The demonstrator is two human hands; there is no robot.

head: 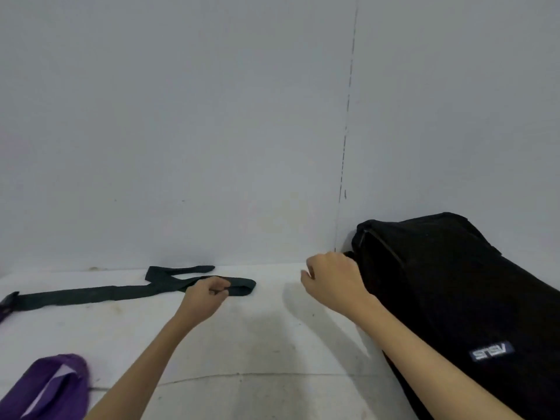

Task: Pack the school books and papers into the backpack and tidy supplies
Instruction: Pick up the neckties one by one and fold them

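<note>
One black backpack (454,298) lies at the desk's (257,334) right, your right hand (331,278) curled at its top edge, grip unclear, while your left hand (206,294) pinches the dark strap (91,294), which could snag when pulled.

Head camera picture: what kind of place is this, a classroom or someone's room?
Hard to say; probably a bare corner of a room. A plain grey wall meets a scuffed white surface. On it lie a black backpack, a dark strap and a purple pouch. No desks or boards show.
</note>
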